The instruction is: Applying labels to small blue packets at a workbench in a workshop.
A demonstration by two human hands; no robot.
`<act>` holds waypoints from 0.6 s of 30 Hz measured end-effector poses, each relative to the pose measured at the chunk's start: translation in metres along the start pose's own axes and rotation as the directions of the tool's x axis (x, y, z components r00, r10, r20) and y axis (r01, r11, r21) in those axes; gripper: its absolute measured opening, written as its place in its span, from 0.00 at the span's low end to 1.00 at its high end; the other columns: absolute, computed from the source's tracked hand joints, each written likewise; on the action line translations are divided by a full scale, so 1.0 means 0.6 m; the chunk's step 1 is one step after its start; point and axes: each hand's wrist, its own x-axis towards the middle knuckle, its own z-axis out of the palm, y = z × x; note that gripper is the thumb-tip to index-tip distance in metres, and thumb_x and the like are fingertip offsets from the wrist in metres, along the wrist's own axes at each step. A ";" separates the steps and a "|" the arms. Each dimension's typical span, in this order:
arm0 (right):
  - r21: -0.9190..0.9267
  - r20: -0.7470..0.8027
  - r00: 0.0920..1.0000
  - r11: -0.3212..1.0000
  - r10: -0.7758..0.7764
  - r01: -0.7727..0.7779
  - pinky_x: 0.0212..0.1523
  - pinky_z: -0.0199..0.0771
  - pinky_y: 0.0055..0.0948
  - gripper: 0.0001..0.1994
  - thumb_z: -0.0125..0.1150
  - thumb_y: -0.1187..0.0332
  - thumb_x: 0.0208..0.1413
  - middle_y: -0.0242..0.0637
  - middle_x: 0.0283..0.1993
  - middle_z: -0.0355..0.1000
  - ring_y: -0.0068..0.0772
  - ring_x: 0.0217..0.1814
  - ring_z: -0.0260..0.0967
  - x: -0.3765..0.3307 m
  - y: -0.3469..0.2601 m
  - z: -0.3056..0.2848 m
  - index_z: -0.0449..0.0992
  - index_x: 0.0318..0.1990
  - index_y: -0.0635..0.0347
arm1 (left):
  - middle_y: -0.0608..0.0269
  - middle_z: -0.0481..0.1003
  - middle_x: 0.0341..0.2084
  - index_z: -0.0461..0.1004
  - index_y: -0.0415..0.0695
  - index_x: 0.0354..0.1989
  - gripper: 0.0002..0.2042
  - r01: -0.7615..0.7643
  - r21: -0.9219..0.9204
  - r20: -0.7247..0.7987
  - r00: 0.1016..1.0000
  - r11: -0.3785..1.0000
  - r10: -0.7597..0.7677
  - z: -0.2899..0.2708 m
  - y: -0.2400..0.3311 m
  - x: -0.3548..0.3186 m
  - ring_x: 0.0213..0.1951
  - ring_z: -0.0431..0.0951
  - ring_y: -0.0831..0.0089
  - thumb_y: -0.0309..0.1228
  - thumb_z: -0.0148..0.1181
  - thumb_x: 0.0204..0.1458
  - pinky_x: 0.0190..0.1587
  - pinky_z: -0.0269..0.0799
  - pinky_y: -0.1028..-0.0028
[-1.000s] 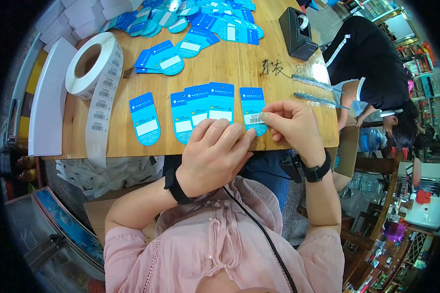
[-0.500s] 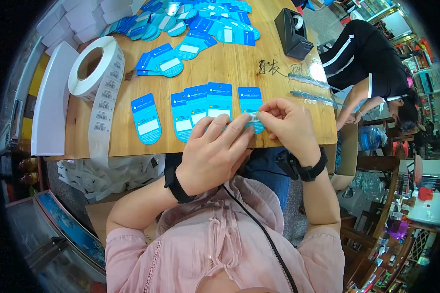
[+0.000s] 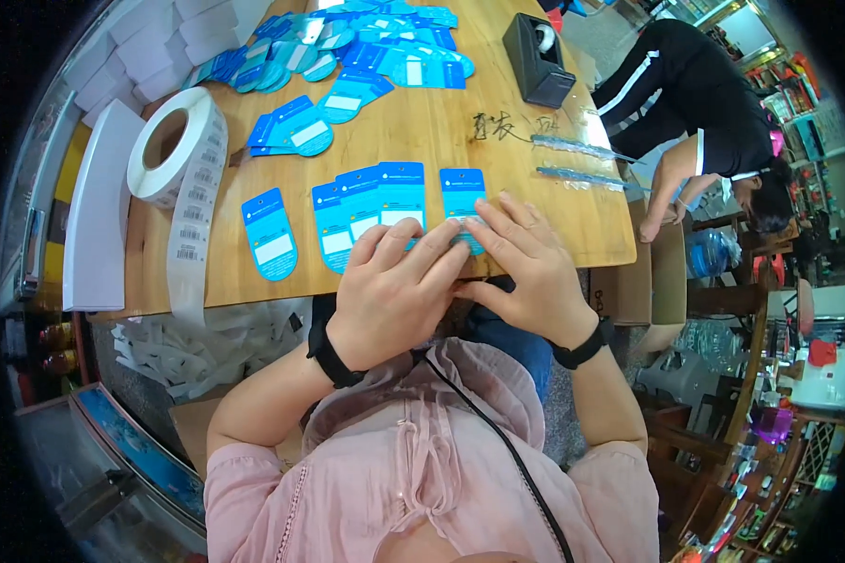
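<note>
A blue hang tag [image 3: 462,188] with a punched hole lies near the table's front edge. My right hand [image 3: 528,272] is open, its fingertips flat on the lower part of that tag. Beside it my left hand [image 3: 394,296] is also open, its forefinger reaching the same tag's lower edge. The tag's label area is mostly hidden under my fingers. Partly behind my left hand is a row of overlapping blue tags [image 3: 402,192], each with a white panel. Farther left, a single blue tag [image 3: 268,233] lies alone. A roll of barcode labels [image 3: 200,169] trails its strip over the table edge.
A heap of blue tags [image 3: 347,42] and a smaller fanned group [image 3: 291,129] lie farther back. White boxes [image 3: 150,47] fill the back left, and a black tape dispenser [image 3: 538,70] stands back right. Another person [image 3: 699,89] bends over a carton [image 3: 667,281] at the right.
My right hand has gone from a pinch at the barcode label on the tag to flat, spread fingers on it. My left hand stays beside it. The whole view has shifted slightly.
</note>
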 end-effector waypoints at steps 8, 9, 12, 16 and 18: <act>-0.016 -0.104 0.988 0.993 -0.115 0.114 0.74 0.70 0.54 0.25 0.81 0.64 0.52 0.39 0.67 0.79 0.52 0.74 0.71 -0.017 0.015 0.011 0.85 0.59 0.54 | 0.65 0.77 0.65 0.76 0.48 0.64 0.31 0.059 0.067 0.002 0.998 0.996 -0.059 0.008 0.009 0.001 0.59 0.76 0.60 0.38 0.74 0.49 0.63 0.67 0.59; 0.015 -0.161 0.974 0.987 -0.158 0.162 0.72 0.72 0.52 0.22 0.79 0.68 0.53 0.38 0.65 0.80 0.50 0.72 0.73 -0.021 0.016 0.013 0.86 0.57 0.54 | 0.64 0.77 0.64 0.76 0.46 0.63 0.29 0.060 0.088 0.008 0.998 0.994 -0.061 0.007 0.009 0.001 0.59 0.76 0.62 0.38 0.73 0.51 0.63 0.67 0.60; 0.144 -0.246 0.959 0.974 -0.137 0.176 0.66 0.79 0.50 0.16 0.75 0.76 0.55 0.38 0.58 0.84 0.50 0.64 0.80 -0.046 0.016 0.010 0.87 0.52 0.56 | 0.63 0.77 0.65 0.76 0.46 0.65 0.31 0.037 0.138 0.024 0.999 0.990 -0.040 0.005 0.011 0.004 0.59 0.76 0.61 0.38 0.72 0.51 0.63 0.67 0.59; 0.248 -0.473 0.872 0.969 0.125 -0.005 0.55 0.84 0.42 0.09 0.68 0.82 0.60 0.46 0.48 0.86 0.50 0.51 0.85 -0.116 0.029 -0.022 0.86 0.47 0.65 | 0.63 0.76 0.66 0.75 0.46 0.68 0.33 0.034 0.155 0.059 0.997 0.987 -0.044 0.004 0.016 0.007 0.61 0.75 0.56 0.35 0.74 0.49 0.65 0.68 0.57; 0.489 -0.533 0.686 0.842 0.495 -0.228 0.53 0.80 0.30 0.06 0.64 0.77 0.70 0.38 0.47 0.86 0.28 0.48 0.81 -0.167 0.033 -0.032 0.85 0.48 0.67 | 0.64 0.76 0.66 0.75 0.46 0.68 0.34 0.054 0.188 0.072 0.995 0.981 -0.069 0.005 0.019 0.008 0.62 0.75 0.55 0.33 0.75 0.48 0.66 0.67 0.56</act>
